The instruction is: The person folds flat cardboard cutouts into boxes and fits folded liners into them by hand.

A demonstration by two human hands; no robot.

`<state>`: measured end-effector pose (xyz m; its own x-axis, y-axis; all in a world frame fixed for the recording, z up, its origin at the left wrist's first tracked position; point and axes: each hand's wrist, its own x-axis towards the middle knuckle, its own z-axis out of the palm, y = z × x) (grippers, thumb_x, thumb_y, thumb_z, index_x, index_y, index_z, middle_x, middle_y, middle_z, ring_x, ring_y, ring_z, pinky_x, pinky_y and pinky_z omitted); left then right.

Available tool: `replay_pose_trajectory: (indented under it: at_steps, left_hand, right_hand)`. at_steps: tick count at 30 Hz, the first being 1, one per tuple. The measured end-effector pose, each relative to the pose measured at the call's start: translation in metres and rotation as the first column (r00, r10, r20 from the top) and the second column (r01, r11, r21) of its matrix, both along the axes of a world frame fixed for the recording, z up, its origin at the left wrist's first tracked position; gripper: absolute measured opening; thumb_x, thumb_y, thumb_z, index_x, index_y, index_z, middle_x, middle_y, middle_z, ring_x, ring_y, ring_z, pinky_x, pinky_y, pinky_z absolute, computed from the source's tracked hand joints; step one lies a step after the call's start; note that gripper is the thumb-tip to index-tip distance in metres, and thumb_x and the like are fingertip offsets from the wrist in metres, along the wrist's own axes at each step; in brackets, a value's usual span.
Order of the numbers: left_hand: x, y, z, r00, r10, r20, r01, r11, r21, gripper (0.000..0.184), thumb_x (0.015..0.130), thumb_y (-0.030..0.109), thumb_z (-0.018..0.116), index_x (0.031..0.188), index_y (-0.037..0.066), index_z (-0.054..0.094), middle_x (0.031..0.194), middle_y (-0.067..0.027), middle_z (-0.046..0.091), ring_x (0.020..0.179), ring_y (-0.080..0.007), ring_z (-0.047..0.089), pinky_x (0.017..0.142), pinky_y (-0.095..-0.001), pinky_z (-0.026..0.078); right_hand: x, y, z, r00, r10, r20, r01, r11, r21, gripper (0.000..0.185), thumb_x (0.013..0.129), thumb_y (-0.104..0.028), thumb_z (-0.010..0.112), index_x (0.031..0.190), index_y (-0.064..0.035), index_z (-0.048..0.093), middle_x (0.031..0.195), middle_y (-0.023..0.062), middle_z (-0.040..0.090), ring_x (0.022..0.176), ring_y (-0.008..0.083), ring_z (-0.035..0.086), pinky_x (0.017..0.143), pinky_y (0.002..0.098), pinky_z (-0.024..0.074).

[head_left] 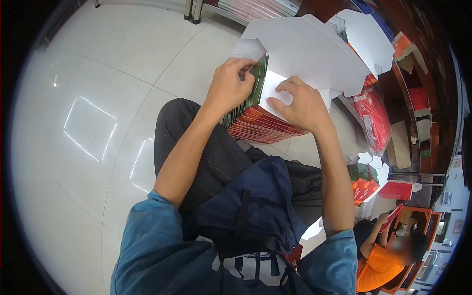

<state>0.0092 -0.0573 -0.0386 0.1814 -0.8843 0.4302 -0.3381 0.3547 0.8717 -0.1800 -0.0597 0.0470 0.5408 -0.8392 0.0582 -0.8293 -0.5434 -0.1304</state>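
Note:
A tall stack of nested printed cartons (265,125), with red, orange and green outsides, stands in front of my knees. The top carton's white inside (305,42) faces up, its wide flap spreading away from me. My left hand (230,84) is at the stack's left side, thumb and fingers curled together on the green edge flap (258,81). Over the white inner panel, my right hand (301,102) has its thumb and fingers apart, with nothing held between them. Whether its fingertips touch the panel is hard to tell.
More folded cartons (366,179) stand to the right, near a red plastic-wrapped bundle (372,120). White sheets (361,37) lie beyond the stack, beside shelving. A person in an orange shirt (381,268) sits at lower right, holding a red item (392,218). Glossy floor tiles (88,98) extend left.

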Motion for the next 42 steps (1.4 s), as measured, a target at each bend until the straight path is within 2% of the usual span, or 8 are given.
replay_pose_trajectory:
  at_steps: [9, 15, 19, 22, 29, 35, 38, 42]
  left_hand:
    - [0.001, -0.001, -0.003, 1.000, 0.012, 0.013, -0.012, 1.000, 0.000, 0.029, 0.082, 0.006, 0.058, 0.107, -0.001, 0.069, 0.102, -0.0187, 0.069, 0.089, -0.0279, 0.070, 0.081, -0.0350, 0.054]
    - [-0.005, 0.001, -0.003, 0.984, 0.083, -0.157, -0.072, 0.995, 0.075, 0.022, 0.079, 0.009, 0.062, 0.095, -0.005, 0.068, 0.091, -0.0205, 0.069, 0.083, -0.0290, 0.069, 0.079, -0.0361, 0.055]
    - [-0.006, 0.001, -0.003, 0.980, 0.114, -0.165, -0.093, 0.987, 0.130, 0.021, 0.079, 0.010, 0.064, 0.092, -0.006, 0.068, 0.085, -0.0204, 0.070, 0.078, -0.0278, 0.070, 0.075, -0.0352, 0.056]
    - [-0.003, 0.004, 0.001, 0.978, 0.107, -0.178, -0.077, 0.983, 0.169, 0.024, 0.080, 0.012, 0.066, 0.097, -0.005, 0.070, 0.090, -0.0181, 0.072, 0.082, -0.0245, 0.072, 0.078, -0.0334, 0.056]
    - [-0.008, 0.000, -0.004, 0.966, 0.120, -0.229, -0.100, 0.990, 0.097, 0.016, 0.078, 0.010, 0.067, 0.085, -0.004, 0.069, 0.086, -0.0198, 0.069, 0.075, -0.0292, 0.070, 0.071, -0.0369, 0.056]
    - [-0.006, -0.001, -0.007, 0.960, 0.110, -0.258, -0.094, 0.993, 0.075, 0.016, 0.079, 0.010, 0.066, 0.087, -0.004, 0.069, 0.086, -0.0190, 0.069, 0.075, -0.0290, 0.069, 0.072, -0.0363, 0.055]
    - [-0.003, -0.001, -0.007, 0.968, 0.096, -0.230, -0.069, 0.990, 0.123, 0.020, 0.082, 0.009, 0.067, 0.096, -0.004, 0.071, 0.092, -0.0160, 0.072, 0.082, -0.0218, 0.071, 0.076, -0.0316, 0.054]
    - [0.004, -0.006, -0.008, 0.982, 0.067, -0.177, -0.046, 0.991, 0.125, 0.021, 0.084, 0.010, 0.067, 0.100, -0.004, 0.071, 0.091, -0.0141, 0.073, 0.082, -0.0186, 0.070, 0.075, -0.0301, 0.053]
  right_hand:
    - [0.003, -0.010, 0.002, 0.999, -0.006, -0.033, 0.006, 1.000, 0.021, 0.039, 0.082, -0.038, 0.069, 0.098, -0.0027, 0.073, 0.101, 0.0138, 0.068, 0.091, 0.0349, 0.066, 0.082, 0.0423, 0.0523]
    - [0.028, -0.020, 0.011, 0.932, -0.188, 0.311, 0.116, 0.965, 0.236, 0.049, 0.090, -0.045, 0.060, 0.096, 0.0031, 0.072, 0.088, 0.0240, 0.069, 0.086, 0.0392, 0.067, 0.078, 0.0438, 0.0511]
    - [0.061, -0.033, 0.000, 0.939, -0.219, 0.264, 0.176, 0.969, 0.175, 0.049, 0.093, -0.039, 0.053, 0.083, 0.0065, 0.069, 0.076, 0.0287, 0.066, 0.080, 0.0433, 0.067, 0.073, 0.0455, 0.0508]
    - [0.058, -0.049, -0.004, 0.960, -0.113, 0.256, 0.073, 0.984, 0.160, 0.045, 0.092, -0.031, 0.050, 0.077, 0.0077, 0.067, 0.069, 0.0265, 0.065, 0.072, 0.0395, 0.068, 0.070, 0.0436, 0.0513]
    - [0.058, -0.053, -0.004, 0.929, -0.251, 0.272, 0.094, 0.871, 0.482, 0.042, 0.092, -0.025, 0.047, 0.075, 0.0089, 0.065, 0.058, 0.0174, 0.062, 0.060, 0.0277, 0.067, 0.066, 0.0400, 0.0507]
    - [0.050, -0.056, -0.024, 0.923, -0.133, 0.362, -0.004, 0.935, 0.355, 0.050, 0.097, -0.036, 0.049, 0.077, 0.0066, 0.065, 0.060, 0.0123, 0.059, 0.056, 0.0196, 0.057, 0.060, 0.0375, 0.0469]
    - [0.026, -0.030, 0.017, 0.828, -0.235, 0.509, 0.023, 0.921, 0.388, 0.049, 0.098, -0.040, 0.053, 0.079, 0.0030, 0.067, 0.063, 0.0079, 0.059, 0.059, 0.0131, 0.053, 0.056, 0.0329, 0.0442]
    - [-0.067, -0.001, 0.028, 0.627, -0.394, 0.672, 0.400, 0.903, 0.156, 0.035, 0.096, -0.034, 0.062, 0.094, 0.0007, 0.067, 0.070, 0.0044, 0.061, 0.062, 0.0096, 0.054, 0.054, 0.0267, 0.0439]
